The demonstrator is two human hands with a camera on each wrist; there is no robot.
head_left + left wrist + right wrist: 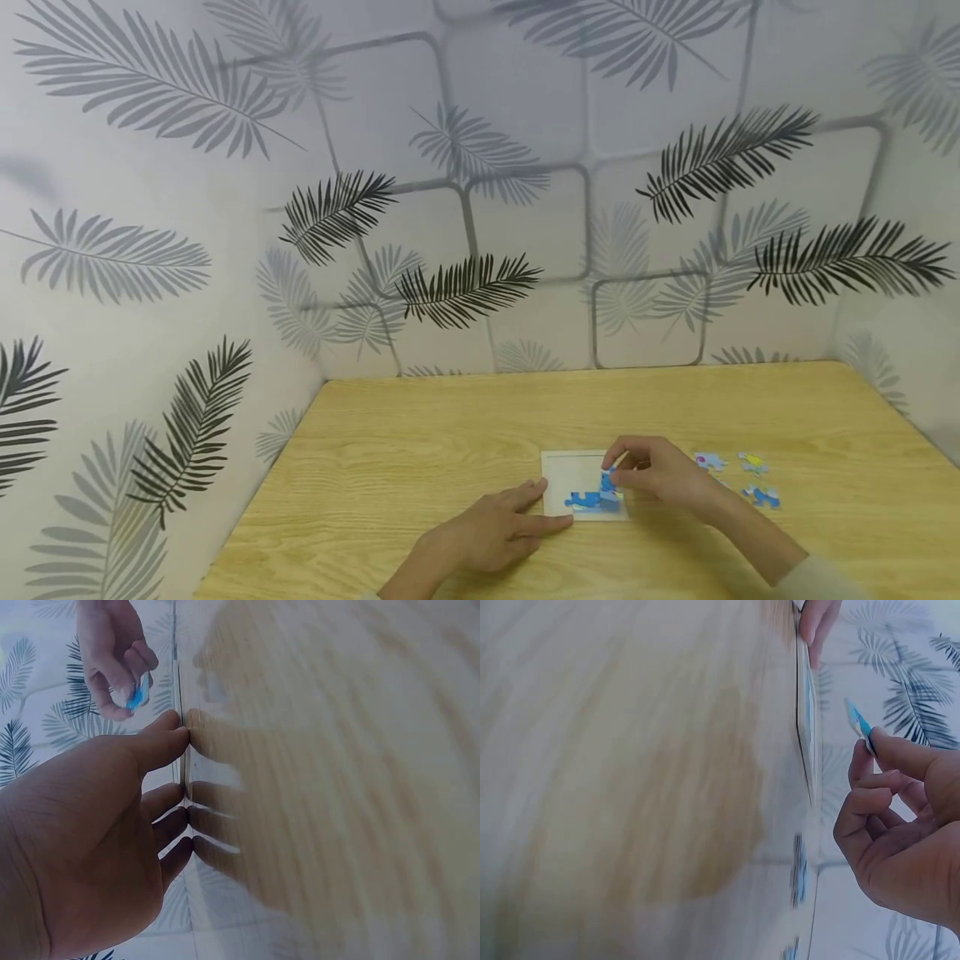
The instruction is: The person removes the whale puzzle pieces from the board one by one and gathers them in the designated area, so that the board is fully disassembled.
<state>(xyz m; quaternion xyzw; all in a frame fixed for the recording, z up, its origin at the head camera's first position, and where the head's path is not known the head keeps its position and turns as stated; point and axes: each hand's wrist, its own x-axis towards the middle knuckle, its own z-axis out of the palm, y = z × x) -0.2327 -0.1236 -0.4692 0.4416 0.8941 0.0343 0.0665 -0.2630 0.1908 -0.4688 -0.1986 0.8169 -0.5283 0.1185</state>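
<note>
A white puzzle tray (pixel 557 477) lies on the wooden table, with joined blue jigsaw pieces (pixel 587 500) along its lower right part. My left hand (pixel 501 527) rests at the tray's left side and lower left corner, its fingers spread and fairly straight. Over the tray's right part, my right hand (pixel 663 473) pinches a blue jigsaw piece (pixel 859 724) between thumb and fingertips. The right wrist view has this piece tilted and apart from the tray. Fingers of the right hand partly cover the tray's right side in the head view.
Several loose jigsaw pieces lie right of the tray, among them a pale one (pixel 710 461), a yellow-marked one (pixel 753 462) and a blue one (pixel 763 497). Behind the wooden table (pixel 420 433) stands a leaf-patterned wall (pixel 525 233).
</note>
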